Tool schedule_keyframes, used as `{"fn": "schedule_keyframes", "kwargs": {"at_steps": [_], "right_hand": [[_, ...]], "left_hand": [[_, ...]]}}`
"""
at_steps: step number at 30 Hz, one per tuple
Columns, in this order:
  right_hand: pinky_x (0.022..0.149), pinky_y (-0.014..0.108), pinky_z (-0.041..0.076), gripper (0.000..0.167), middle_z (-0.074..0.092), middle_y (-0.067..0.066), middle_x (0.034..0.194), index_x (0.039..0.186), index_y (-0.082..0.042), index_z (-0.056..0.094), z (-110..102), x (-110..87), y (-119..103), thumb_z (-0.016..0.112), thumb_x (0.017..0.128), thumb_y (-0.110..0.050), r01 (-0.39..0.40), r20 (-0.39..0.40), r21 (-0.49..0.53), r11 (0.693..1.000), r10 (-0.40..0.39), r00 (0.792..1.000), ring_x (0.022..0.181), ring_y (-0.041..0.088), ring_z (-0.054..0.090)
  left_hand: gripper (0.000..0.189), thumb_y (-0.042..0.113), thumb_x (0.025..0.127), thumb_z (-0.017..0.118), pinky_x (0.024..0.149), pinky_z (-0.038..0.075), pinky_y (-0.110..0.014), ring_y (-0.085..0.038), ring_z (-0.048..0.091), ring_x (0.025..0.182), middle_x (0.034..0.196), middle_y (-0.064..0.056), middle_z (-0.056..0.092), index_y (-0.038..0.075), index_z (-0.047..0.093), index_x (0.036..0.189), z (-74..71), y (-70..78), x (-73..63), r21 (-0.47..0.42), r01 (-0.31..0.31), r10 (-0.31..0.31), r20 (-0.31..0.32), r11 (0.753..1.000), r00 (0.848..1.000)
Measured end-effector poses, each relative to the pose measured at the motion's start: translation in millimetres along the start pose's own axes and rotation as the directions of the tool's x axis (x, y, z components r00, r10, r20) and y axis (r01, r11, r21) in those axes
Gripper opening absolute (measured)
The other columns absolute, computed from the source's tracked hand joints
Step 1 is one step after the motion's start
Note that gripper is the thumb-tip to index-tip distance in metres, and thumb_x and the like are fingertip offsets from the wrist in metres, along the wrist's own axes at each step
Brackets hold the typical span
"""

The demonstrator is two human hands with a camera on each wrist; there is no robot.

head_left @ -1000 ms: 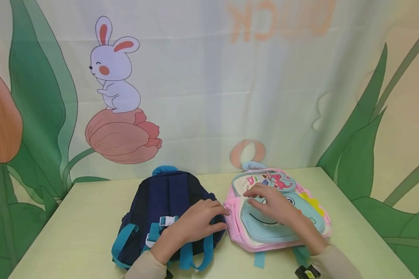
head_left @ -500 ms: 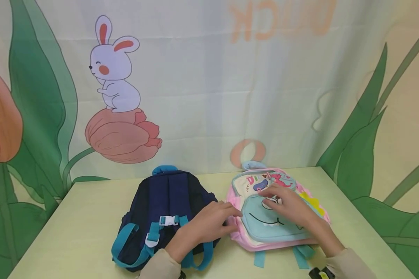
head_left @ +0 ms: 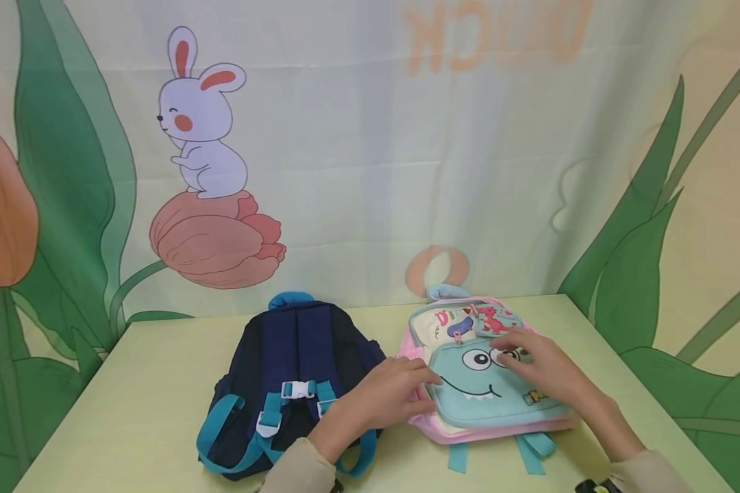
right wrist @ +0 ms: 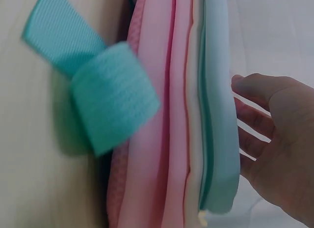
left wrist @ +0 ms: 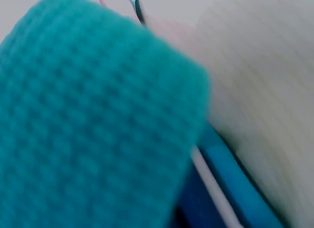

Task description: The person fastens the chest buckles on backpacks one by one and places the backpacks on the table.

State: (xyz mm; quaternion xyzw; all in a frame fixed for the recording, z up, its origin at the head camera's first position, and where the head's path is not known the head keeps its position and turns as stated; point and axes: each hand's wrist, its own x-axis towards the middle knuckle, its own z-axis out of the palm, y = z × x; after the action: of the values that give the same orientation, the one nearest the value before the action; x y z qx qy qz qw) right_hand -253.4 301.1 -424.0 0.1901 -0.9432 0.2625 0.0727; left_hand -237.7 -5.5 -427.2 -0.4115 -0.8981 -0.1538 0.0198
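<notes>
On the pale-yellow worktop (head_left: 129,411), a navy fabric child's backpack (head_left: 297,349) lies at left with its teal webbing straps (head_left: 212,419) and white plastic buckle (head_left: 298,390) facing up. The left hand (head_left: 390,392), holding nothing, reaches past its right side with fingers loosely bent and thumb apart, at the left edge of a pink fabric child's backpack with a light-blue smiling-monster front pocket (head_left: 469,400). Farther right, the right hand (head_left: 545,368), also holding nothing, has thumb and fingers parted at that pocket; whether either hand touches it, I cannot tell.
</notes>
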Motion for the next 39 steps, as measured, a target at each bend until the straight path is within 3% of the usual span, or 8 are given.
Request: {"fn": "schedule_keyframes", "kwargs": {"at_steps": [7,14,24,31,39], "right_hand": [[0.092,0.051,0.054,0.026,0.069,0.006,0.119,0.120,-0.011,0.069,-10.2,-11.4,14.4,0.068,0.094,-0.016,0.008,-0.015,-0.006,1.000,-0.008,1.000,0.110,0.028,0.064],[0.093,0.050,0.051,0.025,0.069,0.002,0.113,0.117,-0.012,0.071,-20.2,-21.7,27.4,0.069,0.094,-0.020,-0.016,-0.057,-0.058,0.998,0.013,0.998,0.108,0.026,0.062],[0.088,0.042,0.052,0.025,0.068,0.003,0.109,0.115,-0.010,0.071,-23.2,-31.9,41.2,0.071,0.092,-0.020,0.004,-0.067,-0.071,0.997,-0.008,0.998,0.103,0.028,0.060],[0.092,0.055,0.042,0.026,0.064,0.013,0.117,0.114,-0.010,0.071,-23.6,-38.4,48.1,0.073,0.090,-0.019,0.002,-0.057,-0.039,0.999,-0.004,0.998,0.112,0.036,0.055],[0.089,0.049,0.039,0.032,0.060,0.019,0.125,0.120,-0.010,0.068,-21.1,-41.0,50.9,0.072,0.091,-0.024,0.015,-0.009,-0.021,1.000,-0.015,1.000,0.113,0.035,0.049]], "left_hand": [[0.037,0.041,0.092,0.070,0.104,0.044,-0.036,-0.006,0.058,0.106,0.117,0.007,0.067,0.023,0.069,0.124,2.9,4.3,1.0,-0.025,0.020,-0.020,0.015,0.999,1.000],[0.037,0.046,0.090,0.071,0.100,0.043,-0.030,-0.005,0.055,0.100,0.112,0.009,0.066,0.025,0.071,0.120,7.8,5.4,-0.5,0.004,0.007,-0.007,-0.003,1.000,1.000],[0.055,0.060,0.076,0.078,0.100,0.042,-0.033,-0.009,0.048,0.105,0.118,0.011,0.061,0.033,0.068,0.123,9.9,9.8,-3.7,0.033,0.025,-0.026,0.035,0.999,0.999],[0.057,0.054,0.077,0.080,0.098,0.041,-0.030,-0.010,0.045,0.107,0.121,0.010,0.057,0.033,0.064,0.128,9.9,12.9,-3.8,0.032,0.047,-0.050,0.086,0.998,0.995],[0.055,0.048,0.078,0.082,0.097,0.043,-0.030,-0.010,0.046,0.110,0.122,0.009,0.056,0.033,0.063,0.127,13.6,13.6,-1.8,0.056,0.037,-0.042,0.073,0.998,0.996]]}}
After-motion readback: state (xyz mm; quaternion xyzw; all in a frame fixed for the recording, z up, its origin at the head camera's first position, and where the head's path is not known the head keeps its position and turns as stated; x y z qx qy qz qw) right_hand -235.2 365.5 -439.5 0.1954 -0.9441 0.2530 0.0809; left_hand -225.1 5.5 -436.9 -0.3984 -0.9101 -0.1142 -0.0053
